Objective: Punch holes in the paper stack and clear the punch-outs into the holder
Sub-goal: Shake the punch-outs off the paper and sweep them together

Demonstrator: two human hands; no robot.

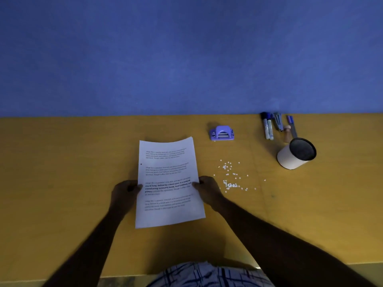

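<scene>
Both hands grip the paper [169,183] by its long edges over the bench [72,162] — left hand [124,192], right hand [207,189]. One hole shows, so punching looks begun; punch-outs [230,176] lie scattered right of the paper, between punch [222,132] and holder [295,153] — uncleared.

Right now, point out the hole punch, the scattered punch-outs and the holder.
hole punch [222,132], head view, on the top of its purple body.
punch-outs [229,185], head view, on the dense white cluster nearest the paper.
holder [287,159], head view, on its pale outer wall.
</scene>
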